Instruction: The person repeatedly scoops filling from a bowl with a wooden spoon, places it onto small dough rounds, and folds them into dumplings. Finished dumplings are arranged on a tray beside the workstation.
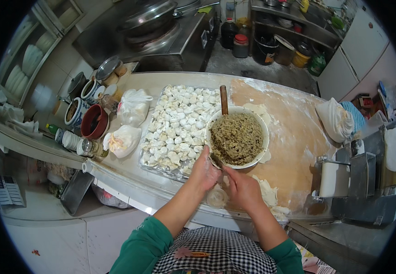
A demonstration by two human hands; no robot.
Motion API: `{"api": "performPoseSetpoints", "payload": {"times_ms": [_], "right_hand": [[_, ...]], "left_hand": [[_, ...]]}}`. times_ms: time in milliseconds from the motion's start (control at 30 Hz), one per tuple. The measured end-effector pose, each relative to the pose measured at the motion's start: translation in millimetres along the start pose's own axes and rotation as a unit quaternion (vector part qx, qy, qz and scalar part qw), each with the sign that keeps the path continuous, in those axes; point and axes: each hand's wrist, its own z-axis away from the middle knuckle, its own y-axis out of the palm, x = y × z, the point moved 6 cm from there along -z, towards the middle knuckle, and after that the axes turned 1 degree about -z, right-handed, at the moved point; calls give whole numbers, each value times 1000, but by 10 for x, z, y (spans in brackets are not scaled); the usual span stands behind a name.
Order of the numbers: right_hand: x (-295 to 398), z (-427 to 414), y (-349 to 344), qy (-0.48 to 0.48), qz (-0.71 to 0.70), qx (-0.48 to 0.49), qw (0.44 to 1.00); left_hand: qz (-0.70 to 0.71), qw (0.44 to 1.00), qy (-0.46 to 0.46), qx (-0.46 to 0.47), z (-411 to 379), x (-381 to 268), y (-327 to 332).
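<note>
My left hand cups a small dough wrapper just off the near rim of a white bowl. My right hand grips what looks like a thin dark tool, its end against the wrapper; the fingers partly hide it. Greenish-brown minced filling is heaped in the bowl, and a wooden handle sticks up from its far side. To the left lies a tray of floured dumplings. Below my hands sits a pale, round, see-through container.
Dough scraps lie on the floury wooden board. A dough-rolling machine stands at the right end, near a white cloth sack. Tied plastic bags, a red-brown bowl and several jars crowd the left. Behind is a stove.
</note>
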Motion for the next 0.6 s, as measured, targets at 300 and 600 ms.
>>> {"api": "performPoseSetpoints", "payload": {"times_ms": [300,600], "right_hand": [[7,-7,75,28,38,78,996],[28,-25,-17,25,43,53,997]], "left_hand": [[-14,1000,9,-4,54,-47,149],[-33,999,15,0,51,2,56]]}}
